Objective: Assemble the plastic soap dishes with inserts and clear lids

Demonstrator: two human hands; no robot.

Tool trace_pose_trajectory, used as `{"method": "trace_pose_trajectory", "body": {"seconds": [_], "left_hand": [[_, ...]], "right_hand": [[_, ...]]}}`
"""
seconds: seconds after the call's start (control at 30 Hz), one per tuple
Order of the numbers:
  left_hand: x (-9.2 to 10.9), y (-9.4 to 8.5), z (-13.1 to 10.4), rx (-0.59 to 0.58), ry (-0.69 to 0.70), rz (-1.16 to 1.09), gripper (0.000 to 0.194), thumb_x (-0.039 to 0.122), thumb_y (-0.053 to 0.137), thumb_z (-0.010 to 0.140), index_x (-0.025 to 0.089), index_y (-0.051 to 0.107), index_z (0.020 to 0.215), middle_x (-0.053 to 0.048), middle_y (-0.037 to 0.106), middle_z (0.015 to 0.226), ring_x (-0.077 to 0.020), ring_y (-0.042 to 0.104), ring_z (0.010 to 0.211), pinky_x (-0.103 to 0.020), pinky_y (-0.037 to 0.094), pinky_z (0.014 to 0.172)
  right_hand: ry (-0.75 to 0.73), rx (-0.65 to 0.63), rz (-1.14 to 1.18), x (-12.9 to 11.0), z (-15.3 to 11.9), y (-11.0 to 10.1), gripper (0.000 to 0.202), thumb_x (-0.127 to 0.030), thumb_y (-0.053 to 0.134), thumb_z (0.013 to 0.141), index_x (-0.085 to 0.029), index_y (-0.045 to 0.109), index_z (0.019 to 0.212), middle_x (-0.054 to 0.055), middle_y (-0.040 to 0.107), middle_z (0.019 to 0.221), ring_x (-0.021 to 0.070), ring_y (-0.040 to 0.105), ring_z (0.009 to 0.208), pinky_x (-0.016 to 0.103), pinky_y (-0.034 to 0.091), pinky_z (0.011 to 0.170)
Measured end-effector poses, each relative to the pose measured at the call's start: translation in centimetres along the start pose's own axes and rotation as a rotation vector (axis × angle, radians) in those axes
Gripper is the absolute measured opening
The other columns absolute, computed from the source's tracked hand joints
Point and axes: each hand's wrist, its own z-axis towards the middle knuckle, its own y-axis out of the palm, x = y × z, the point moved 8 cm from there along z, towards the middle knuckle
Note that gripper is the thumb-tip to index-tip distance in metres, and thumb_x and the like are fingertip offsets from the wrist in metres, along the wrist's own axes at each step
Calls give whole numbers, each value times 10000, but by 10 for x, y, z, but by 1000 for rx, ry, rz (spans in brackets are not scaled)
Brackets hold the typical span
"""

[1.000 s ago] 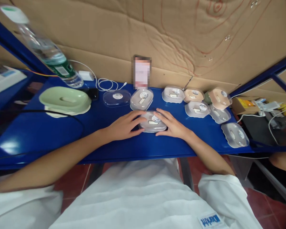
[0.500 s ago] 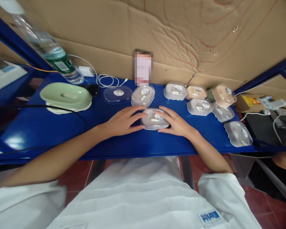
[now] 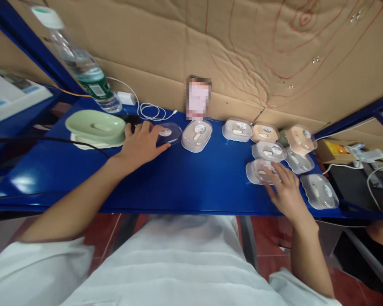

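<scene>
A grey soap box (image 3: 253, 172) with a clear lid lies at the right of the table. My right hand (image 3: 285, 189) grips its right end, fingers on the lid and thumb at the near side. My left hand (image 3: 142, 142) is stretched out, fingers spread, between a pale green soap dish (image 3: 97, 125) and a loose clear lid (image 3: 173, 132) with a round label. Its fingertips overlap the lid's left part; I cannot tell whether they touch. Another grey soap box (image 3: 196, 137), lidded, sits just right of that lid.
Several lidded soap boxes (image 3: 238, 129) stand at the right, a peach one (image 3: 300, 138) stacked on top. A water bottle (image 3: 97, 83), a white cable (image 3: 153, 112) and a blurred-out phone (image 3: 198, 100) are along the back cardboard. A black cable (image 3: 51, 140) crosses the left side.
My right hand has carried the grey soap box from the middle to the right, beside the others. My left hand has left that box and moved left to the loose lid.
</scene>
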Motion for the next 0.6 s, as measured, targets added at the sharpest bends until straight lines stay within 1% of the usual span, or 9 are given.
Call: {"method": "trace_pose_trajectory", "body": {"seconds": [0.1, 0.17, 0.23, 0.3, 0.37, 0.4, 0.47, 0.53, 0.6], "left_hand": [[-1, 0, 0, -40, -36, -21, 666, 606, 620, 963, 182, 579, 1475, -248, 551, 1423, -497, 615, 1286, -665, 491, 1083], [0, 1, 1, -47, -32, -33, 668, 601, 610, 968, 187, 564, 1491, -237, 529, 1440, -463, 649, 1238, -590, 555, 1016], [1, 1, 1, -41, -17, -28, 652, 597, 606, 974, 200, 565, 1490, -220, 534, 1439, -439, 665, 1223, -557, 575, 997], [2, 2, -2, -45, -4, -34, 632, 577, 611, 982, 200, 569, 1488, -222, 550, 1438, -438, 666, 1242, -557, 577, 1005], [5, 0, -10, -43, 19, -39, 623, 539, 603, 1001, 195, 553, 1519, -248, 539, 1502, -475, 613, 1346, -634, 522, 1085], [7, -2, -16, -38, 34, -36, 634, 525, 592, 1013, 198, 530, 1553, -262, 506, 1569, -501, 549, 1428, -705, 449, 1145], [7, -11, -32, -16, 40, -22, 663, 499, 549, 1045, 217, 450, 1637, -263, 383, 1708, -523, 375, 1572, -829, 216, 1225], [-4, -27, -51, 35, -34, 3, 667, 449, 471, 1084, 224, 354, 1701, -239, 254, 1786, -495, 240, 1646, -853, 9, 1240], [-23, -47, -69, 106, -166, 35, 639, 361, 368, 1115, 192, 285, 1726, -222, 197, 1808, -456, 177, 1675, -832, -70, 1247]], "right_hand": [[-226, -55, 118, -59, 40, 10, 487, -267, 534, 1101, -246, 550, 1588, 163, 552, 1629, 352, 517, 1521, 609, 447, 1231], [-363, -135, 153, -94, 64, 21, 421, -279, 513, 1119, -220, 619, 1522, 151, 631, 1556, 326, 592, 1449, 576, 472, 1215], [-413, -215, 148, -111, 81, 34, 385, -292, 509, 1125, -189, 666, 1462, 151, 718, 1432, 316, 682, 1323, 541, 542, 1128], [-379, -277, 124, -110, 89, 45, 377, -308, 519, 1124, -172, 678, 1437, 151, 748, 1370, 317, 725, 1237, 511, 594, 1031], [-306, -303, 114, -95, 90, 51, 384, -338, 518, 1127, -169, 673, 1435, 151, 738, 1388, 320, 733, 1224, 493, 614, 996], [-262, -300, 114, -86, 89, 52, 391, -356, 513, 1130, -170, 669, 1436, 148, 734, 1397, 318, 736, 1221, 482, 621, 988], [-156, -280, 99, -64, 84, 53, 408, -393, 500, 1134, -176, 665, 1438, 143, 743, 1382, 318, 752, 1187, 462, 634, 951], [-56, -258, 49, -46, 77, 53, 409, -403, 495, 1133, -183, 670, 1430, 142, 756, 1356, 327, 763, 1150, 453, 636, 903], [-24, -249, 3, -40, 72, 54, 406, -395, 495, 1131, -180, 681, 1422, 149, 759, 1348, 337, 764, 1137, 457, 626, 889]]}}
